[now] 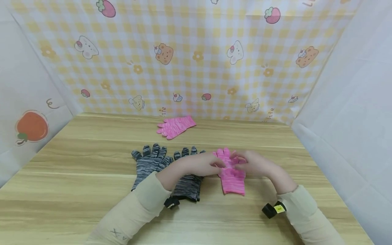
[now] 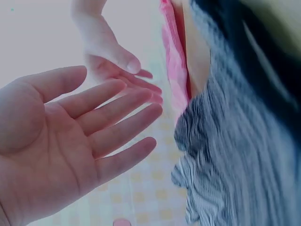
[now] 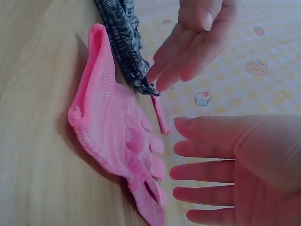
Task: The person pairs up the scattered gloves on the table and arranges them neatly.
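A pink knit glove [image 1: 232, 182] lies on the wooden table, its fingers pointing to the back. Above it hover both hands, facing each other. My left hand [image 1: 202, 164] comes from the left, fingers straight and holding nothing. My right hand [image 1: 257, 164] comes from the right, also with straight fingers and nothing in it. The right wrist view shows the glove's cuff [image 3: 84, 94] apart from the fingers. Left of it lie two grey-black striped gloves, one [image 1: 150, 163] farther left and one [image 1: 188, 187] partly hidden under the left arm. A second pink glove [image 1: 176, 127] lies at the back.
The wooden table [image 1: 76, 204] is bounded at the back by a yellow checked cloth [image 1: 196, 75] with cartoon prints. White cloth walls [image 1: 352, 102] stand at both sides. A dark wrist camera [image 1: 269, 211] hangs below the right sleeve.
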### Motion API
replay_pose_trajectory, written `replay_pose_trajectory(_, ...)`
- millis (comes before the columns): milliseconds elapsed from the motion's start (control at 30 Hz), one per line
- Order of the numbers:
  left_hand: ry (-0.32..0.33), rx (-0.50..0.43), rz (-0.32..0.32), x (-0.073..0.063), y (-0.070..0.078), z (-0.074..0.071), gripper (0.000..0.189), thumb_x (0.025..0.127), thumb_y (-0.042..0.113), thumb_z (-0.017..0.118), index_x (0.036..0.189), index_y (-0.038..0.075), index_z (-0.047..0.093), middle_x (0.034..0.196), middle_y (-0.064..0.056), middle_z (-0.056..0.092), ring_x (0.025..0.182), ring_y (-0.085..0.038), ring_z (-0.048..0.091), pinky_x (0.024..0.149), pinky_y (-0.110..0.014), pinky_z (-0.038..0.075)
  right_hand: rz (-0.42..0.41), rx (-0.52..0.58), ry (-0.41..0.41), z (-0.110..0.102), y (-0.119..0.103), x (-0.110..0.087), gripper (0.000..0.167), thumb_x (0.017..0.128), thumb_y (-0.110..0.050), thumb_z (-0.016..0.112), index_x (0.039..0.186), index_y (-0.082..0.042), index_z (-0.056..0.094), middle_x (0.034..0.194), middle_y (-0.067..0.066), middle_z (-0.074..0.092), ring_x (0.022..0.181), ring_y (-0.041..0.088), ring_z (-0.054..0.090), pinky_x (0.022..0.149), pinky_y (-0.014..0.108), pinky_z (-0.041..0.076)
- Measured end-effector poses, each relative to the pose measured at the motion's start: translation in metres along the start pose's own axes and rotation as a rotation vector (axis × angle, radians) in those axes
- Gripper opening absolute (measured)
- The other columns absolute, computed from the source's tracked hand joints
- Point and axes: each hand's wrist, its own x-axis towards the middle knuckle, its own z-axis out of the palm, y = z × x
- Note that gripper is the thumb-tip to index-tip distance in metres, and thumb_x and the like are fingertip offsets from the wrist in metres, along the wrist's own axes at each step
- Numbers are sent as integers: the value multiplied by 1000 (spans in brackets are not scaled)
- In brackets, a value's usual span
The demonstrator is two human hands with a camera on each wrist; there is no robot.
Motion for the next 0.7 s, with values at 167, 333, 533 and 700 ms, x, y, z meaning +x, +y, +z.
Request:
replay_pose_trajectory(167, 89, -53, -31, -10, -8, -10, 35, 99, 19, 52, 129, 3, 59, 126, -6, 60, 115, -18, 56, 95, -31, 46, 22, -24, 71, -5, -9, 5, 34, 93, -16, 62, 122, 1, 61, 120, 15, 62, 112, 37, 56, 92, 53, 46)
replay_pose_trajectory(333, 167, -118, -46, -20, -21, -23, 34, 99, 18, 51, 126, 0, 60, 123, -10, 62, 113, -20, 57, 95, -35, 46, 55, -17, 136, -9, -18, 12, 32, 94, -19, 61, 121, -3, 63, 119, 13, 63, 112, 34, 55, 91, 52, 47)
replay_pose_trajectory(533, 283, -213, -66, -34, -44, -39, 29, 97, 14, 53, 119, -3, 61, 108, -14, 66, 96, -27, 62, 81, -35, 52, 34, 61, 218, -12, -26, 26, 26, 93, -18, 62, 115, -3, 65, 112, 13, 65, 106, 30, 59, 89, 47, 49)
replay_pose_trajectory(700, 380, -267, -117, -45, -61, -55, 29, 98, 10, 51, 119, -7, 59, 100, -18, 67, 89, -35, 65, 82, -44, 53, 41, 111, 265, -15, -31, 38, 25, 94, -16, 61, 114, -1, 65, 107, 11, 67, 101, 27, 61, 86, 43, 51)
